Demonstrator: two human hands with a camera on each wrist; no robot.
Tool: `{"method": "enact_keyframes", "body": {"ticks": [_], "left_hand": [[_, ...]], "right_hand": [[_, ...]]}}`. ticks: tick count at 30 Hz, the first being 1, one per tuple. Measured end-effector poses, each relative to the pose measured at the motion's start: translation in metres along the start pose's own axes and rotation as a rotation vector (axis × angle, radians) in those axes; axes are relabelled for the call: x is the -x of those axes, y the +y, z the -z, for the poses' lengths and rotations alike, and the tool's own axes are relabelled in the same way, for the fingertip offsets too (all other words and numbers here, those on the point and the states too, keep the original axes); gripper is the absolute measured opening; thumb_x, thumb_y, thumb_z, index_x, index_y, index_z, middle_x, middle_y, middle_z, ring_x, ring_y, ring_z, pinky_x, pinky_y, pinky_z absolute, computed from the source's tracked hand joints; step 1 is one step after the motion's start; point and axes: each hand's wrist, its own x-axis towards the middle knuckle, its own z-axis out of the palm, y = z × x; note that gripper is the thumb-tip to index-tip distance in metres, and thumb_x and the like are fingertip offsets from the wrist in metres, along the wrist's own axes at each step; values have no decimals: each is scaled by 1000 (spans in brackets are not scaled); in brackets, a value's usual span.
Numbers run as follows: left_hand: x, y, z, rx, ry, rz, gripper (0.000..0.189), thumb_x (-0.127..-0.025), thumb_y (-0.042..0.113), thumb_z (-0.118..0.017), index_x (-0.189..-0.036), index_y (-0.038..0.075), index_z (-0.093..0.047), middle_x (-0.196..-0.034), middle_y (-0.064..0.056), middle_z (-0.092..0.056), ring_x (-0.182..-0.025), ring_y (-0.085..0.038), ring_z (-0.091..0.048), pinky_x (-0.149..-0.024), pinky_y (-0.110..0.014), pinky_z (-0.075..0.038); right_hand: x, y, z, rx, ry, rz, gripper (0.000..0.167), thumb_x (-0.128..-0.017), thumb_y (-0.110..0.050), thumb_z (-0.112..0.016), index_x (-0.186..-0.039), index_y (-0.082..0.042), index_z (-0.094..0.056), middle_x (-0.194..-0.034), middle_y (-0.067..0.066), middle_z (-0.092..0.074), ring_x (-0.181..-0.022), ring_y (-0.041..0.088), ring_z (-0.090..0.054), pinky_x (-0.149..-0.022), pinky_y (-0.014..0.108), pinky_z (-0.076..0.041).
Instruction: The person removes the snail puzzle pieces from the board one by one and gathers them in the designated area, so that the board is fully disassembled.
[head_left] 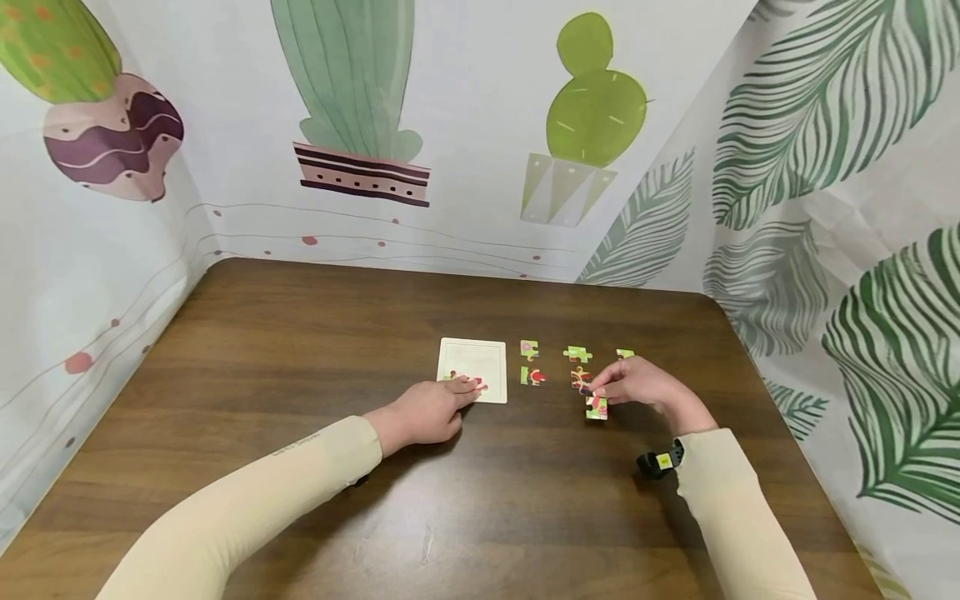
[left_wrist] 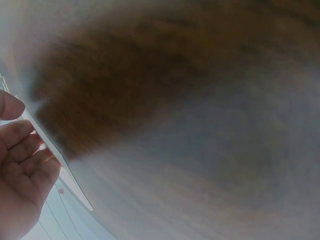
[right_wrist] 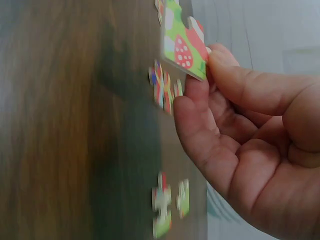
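My right hand [head_left: 637, 385] pinches a jigsaw puzzle piece [head_left: 597, 407] between thumb and fingertips, a little above the table. In the right wrist view that puzzle piece [right_wrist: 175, 42] is green with a red, white-dotted shape and stands tilted. My left hand [head_left: 429, 412] rests at the lower part of a cream square puzzle board [head_left: 480, 354], its fingers over a colourful piece [head_left: 453, 375] lying there. Those fingers partly hide that piece. Only part of the left hand [left_wrist: 25, 175] and the board's edge show in the left wrist view.
Loose puzzle pieces lie right of the board in two rows: a green one [head_left: 528, 348], another green one [head_left: 577, 354], a red-and-green one [head_left: 534, 377], a multicoloured one [head_left: 580, 378] and one [head_left: 625, 354] near the right hand. The brown wooden table [head_left: 315, 333] meets a patterned wall covering behind.
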Motion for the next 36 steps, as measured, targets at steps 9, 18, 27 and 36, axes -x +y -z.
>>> {"method": "enact_keyframes", "body": {"ticks": [9, 18, 27, 36], "left_hand": [[0, 2, 1, -2, 0, 3, 49, -93, 11, -54, -141, 3, -61, -150, -15, -59, -141, -28, -56, -113, -41, -50], [0, 2, 1, 9, -10, 18, 50, -94, 12, -54, -142, 3, -60, -151, -14, -58, -142, -28, -55, -114, -41, -49], [-1, 2, 1, 12, -24, 27, 49, -94, 12, -54, -143, 4, -60, -152, -14, -57, -143, -27, -54, -112, -42, -50], [0, 2, 1, 12, -16, 22, 50, -94, 12, -54, -142, 3, -60, -152, -14, -57, -143, -27, -54, -114, -41, -49]], "right_hand": [[18, 21, 16, -31, -4, -24, 25, -97, -1, -62, -113, 18, -67, -113, 16, -75, -95, 9, -72, -96, 44, -60], [29, 32, 25, -17, -35, -8, 29, -96, -2, -63, -114, 21, -65, -115, 18, -74, -91, -2, -67, -93, 38, -62], [37, 44, 33, -26, -43, -37, 30, -97, -2, -63, -115, 22, -63, -110, 11, -76, -90, -2, -67, -90, 33, -62], [38, 54, 37, -57, -51, -68, 26, -97, -1, -63, -111, 21, -65, -101, 2, -77, -85, -3, -66, -83, 23, -60]]}}
